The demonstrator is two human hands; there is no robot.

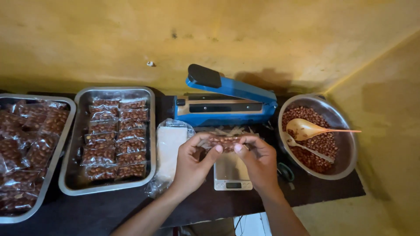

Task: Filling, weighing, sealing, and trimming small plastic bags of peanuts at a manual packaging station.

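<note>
Between the two hands, just above a small digital scale (232,172), a narrow clear plastic packet of peanuts (225,141) is held with its long axis running side to side, one end toward each palm. Left hand (192,164) and right hand (259,161) are each curled closed around an end, thumbs pressed on the near edge and fingertips on the far one. Beyond the hands sits a blue lever-arm heat sealer (225,100), hard and glossy. Right of the right hand, a round steel bowl (348,150) holds loose reddish-brown peanuts and a wooden spoon (313,129). Left of the left hand lies a floppy stack of empty clear bags (168,150), then a rectangular steel tray (72,144) of filled packets on the dark counter (315,188).
</note>
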